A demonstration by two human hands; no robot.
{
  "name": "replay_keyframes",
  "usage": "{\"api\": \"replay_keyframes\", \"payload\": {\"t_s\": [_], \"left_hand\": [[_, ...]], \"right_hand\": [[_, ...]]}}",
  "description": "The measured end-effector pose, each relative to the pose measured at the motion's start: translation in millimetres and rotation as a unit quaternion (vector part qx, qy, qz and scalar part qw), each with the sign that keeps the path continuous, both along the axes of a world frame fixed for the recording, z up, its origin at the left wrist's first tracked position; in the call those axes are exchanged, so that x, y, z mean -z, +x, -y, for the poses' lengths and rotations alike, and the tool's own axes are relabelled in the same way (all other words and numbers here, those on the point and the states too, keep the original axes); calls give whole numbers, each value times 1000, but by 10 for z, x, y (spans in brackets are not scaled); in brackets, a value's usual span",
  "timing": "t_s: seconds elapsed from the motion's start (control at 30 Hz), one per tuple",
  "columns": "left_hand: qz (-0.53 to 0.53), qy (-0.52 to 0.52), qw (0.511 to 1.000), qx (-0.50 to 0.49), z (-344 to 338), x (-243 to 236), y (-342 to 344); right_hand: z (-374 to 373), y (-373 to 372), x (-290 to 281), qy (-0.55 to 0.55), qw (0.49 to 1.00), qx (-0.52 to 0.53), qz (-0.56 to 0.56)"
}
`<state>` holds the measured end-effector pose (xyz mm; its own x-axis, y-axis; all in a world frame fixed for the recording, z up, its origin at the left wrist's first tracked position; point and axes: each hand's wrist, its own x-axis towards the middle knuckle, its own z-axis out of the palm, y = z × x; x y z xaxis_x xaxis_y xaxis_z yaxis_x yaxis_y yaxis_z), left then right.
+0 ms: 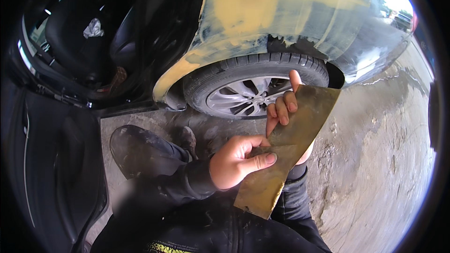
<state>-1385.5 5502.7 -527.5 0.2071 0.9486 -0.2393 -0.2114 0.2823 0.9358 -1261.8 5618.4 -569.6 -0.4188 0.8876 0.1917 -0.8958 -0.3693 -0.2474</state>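
My left hand (236, 161) is closed in a pinch, its thumb flat on a thin, olive-brown smaller piece (282, 153). That piece lies over the middle of a long, flat, olive-brown plate (311, 107) with smears on it. Whether the two are joined, I cannot tell. Behind the long plate is my right hand (282, 107), mostly hidden. Several of its fingers curl round the plate's left edge and one finger points up. The plate slants from upper right to lower left, in front of the car's wheel (253, 97).
Above the wheel, the car's body panel (248, 4) carries patchy yellow filler. An open black door (61, 168) stands at left, beside a dark seat (77, 37) with a crumpled silvery item (93, 28). Rough concrete floor (370, 159) spreads to the right.
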Motion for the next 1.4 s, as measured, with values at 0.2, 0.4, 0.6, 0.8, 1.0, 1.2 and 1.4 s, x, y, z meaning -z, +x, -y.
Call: {"api": "replay_keyframes", "payload": {"t_s": [0.2, 0.4, 0.6, 0.8, 1.0, 1.2, 1.4], "left_hand": [[39, 38, 996, -67, -17, -110, 87], [12, 11, 992, -121, -2, -190, -65], [-25, 0, 980, -198, 78, -225, -258], [-47, 87, 947, -307, 175, -418, -560], [-68, 185, 900, -389, 263, -304, -649], [-97, 312, 857, -398, -188, -28, -508], [-24, 336, 842, -421, -692, 66, -54]], "right_hand": [[296, 21, 119, 35, 999, 15, 36], [782, 105, 468, -113, 985, -80, 108], [834, 22, 919, -32, 967, -94, 233], [575, -92, 999, -149, 967, -42, 203], [286, -173, 974, -186, 956, 69, 218], [67, 146, 792, -270, 921, 148, 239], [213, 546, 195, -17, 749, 516, 416]]}}
